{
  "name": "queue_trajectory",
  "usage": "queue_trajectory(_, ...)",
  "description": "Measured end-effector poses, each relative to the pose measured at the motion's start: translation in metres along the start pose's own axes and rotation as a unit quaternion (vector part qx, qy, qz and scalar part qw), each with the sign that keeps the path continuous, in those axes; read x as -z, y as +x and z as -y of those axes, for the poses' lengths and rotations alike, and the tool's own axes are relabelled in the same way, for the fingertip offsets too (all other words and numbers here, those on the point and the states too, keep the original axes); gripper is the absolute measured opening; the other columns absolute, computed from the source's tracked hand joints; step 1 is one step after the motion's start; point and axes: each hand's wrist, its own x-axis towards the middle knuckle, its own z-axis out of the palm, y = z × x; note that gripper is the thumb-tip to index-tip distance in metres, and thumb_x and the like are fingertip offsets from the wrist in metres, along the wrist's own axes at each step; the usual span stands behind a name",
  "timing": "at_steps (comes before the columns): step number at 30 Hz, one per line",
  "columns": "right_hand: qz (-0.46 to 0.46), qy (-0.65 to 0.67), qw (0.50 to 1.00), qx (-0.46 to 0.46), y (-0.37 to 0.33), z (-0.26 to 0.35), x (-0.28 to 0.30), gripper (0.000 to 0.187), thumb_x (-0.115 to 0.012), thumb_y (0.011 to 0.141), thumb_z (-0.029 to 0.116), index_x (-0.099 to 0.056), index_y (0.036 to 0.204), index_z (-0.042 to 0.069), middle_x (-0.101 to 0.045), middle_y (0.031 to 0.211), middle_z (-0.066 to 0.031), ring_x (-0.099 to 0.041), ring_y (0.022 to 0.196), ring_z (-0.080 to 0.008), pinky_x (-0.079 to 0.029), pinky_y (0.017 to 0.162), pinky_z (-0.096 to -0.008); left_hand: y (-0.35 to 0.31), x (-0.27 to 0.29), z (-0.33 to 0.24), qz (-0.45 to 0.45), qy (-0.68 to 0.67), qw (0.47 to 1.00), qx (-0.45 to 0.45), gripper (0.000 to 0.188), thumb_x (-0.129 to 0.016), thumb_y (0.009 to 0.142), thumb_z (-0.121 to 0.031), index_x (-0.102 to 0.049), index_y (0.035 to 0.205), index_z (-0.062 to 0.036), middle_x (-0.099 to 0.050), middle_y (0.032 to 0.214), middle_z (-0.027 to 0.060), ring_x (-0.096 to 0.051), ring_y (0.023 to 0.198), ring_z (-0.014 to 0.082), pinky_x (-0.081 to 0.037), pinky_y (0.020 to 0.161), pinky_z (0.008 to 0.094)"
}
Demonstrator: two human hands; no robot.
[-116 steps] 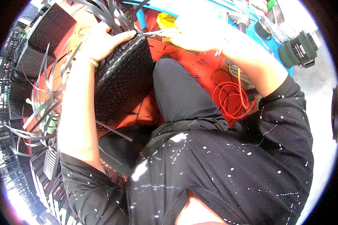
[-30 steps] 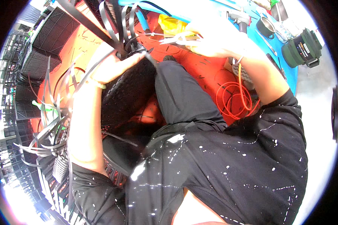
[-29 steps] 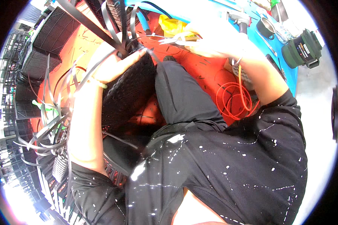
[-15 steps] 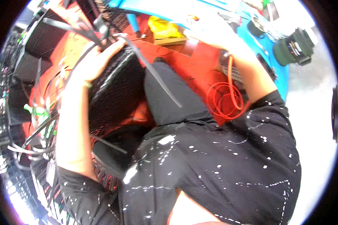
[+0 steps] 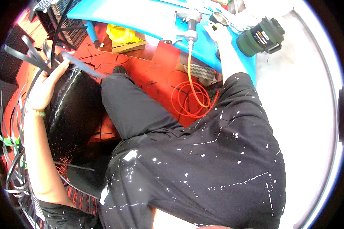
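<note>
At the left, my left hand [image 5: 44, 86] is closed round several flat grey-black strips [image 5: 78, 64], whose loose ends stick out past the fingers. It rests at the upper edge of a black woven piece [image 5: 74, 101] standing beside my leg. My right hand [image 5: 221, 35] reaches over the blue table [image 5: 133, 15], fingers apart, at a round metal cup [image 5: 219, 18]. Whether the fingertips touch the cup is hard to tell. Just left of that hand lies a grey air-powered tool [image 5: 189, 26] with an orange hose [image 5: 193, 84] hanging down.
A dark green jug [image 5: 258, 40] with a handle stands at the right. Under the table, a yellow bag [image 5: 122, 34] lies on a cardboard box [image 5: 130, 46]. Coils of hose rest by the red floor [image 5: 141, 72], strewn with dark scraps. More strips [image 5: 13, 160] hang at far left.
My view has turned right, so the scene sits farther left. My right hand has come to the cup, and the air tool now shows on the table. My left hand keeps hold of the strips.
</note>
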Motion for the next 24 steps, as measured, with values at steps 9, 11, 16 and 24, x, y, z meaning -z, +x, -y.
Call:
queue_trajectory(9, -0.156, 0.227, 0.931, 0.239, -0.025, 0.071, 0.008, 0.048, -0.075, 0.081, 0.038, -0.068, 0.118, 0.01, -0.063, 0.119, -0.0161, -0.063, 0.107, -0.0234, -0.051, 0.09, -0.0388, -0.011, -0.007, -0.013, -0.011, 0.043, 0.999, -0.026, 0.031, -0.06, 0.095, -0.028, -0.07, 0.112, -0.004, -0.067, 0.116, 0.0058, -0.058, 0.114, 0.0171, -0.04, 0.104, 0.0325)
queue_trajectory(11, -0.039, 0.377, 0.881, 0.285, -0.066, 0.129, 0.037, 0.034, -0.073, 0.087, 0.025, -0.069, 0.116, 0.007, -0.069, 0.107, -0.0109, -0.066, 0.094, -0.0167, -0.053, 0.083, -0.0312, -0.014, -0.006, -0.013, -0.01, 0.026, 0.999, -0.021, 0.031, -0.06, 0.095, -0.029, -0.07, 0.112, -0.0047, -0.068, 0.116, 0.0064, -0.059, 0.115, 0.0175, -0.041, 0.104, 0.0325)
queue_trajectory(16, 0.267, 0.605, 0.669, 0.339, -0.196, 0.243, 0.105, 0.031, -0.063, 0.095, 0.018, -0.066, 0.122, 0.003, -0.07, 0.097, -0.0057, -0.064, 0.084, -0.0106, -0.052, 0.079, -0.025, -0.019, -0.008, -0.019, -0.014, 0.042, 0.998, -0.048, 0.03, -0.06, 0.095, -0.027, -0.071, 0.111, -0.0034, -0.068, 0.115, 0.0057, -0.06, 0.112, 0.0166, -0.043, 0.101, 0.0322)
queue_trajectory(24, 0.404, 0.723, 0.486, 0.28, -0.241, 0.305, 0.099, 0.023, -0.065, 0.093, 0.012, -0.07, 0.113, 0.003, -0.067, 0.09, -0.0063, -0.065, 0.08, -0.0118, -0.052, 0.073, -0.0242, -0.005, -0.005, -0.01, -0.006, 0.062, 0.997, -0.053, 0.029, -0.059, 0.097, -0.026, -0.07, 0.109, -0.0023, -0.064, 0.121, 0.0054, -0.057, 0.116, 0.0162, -0.041, 0.104, 0.0332)
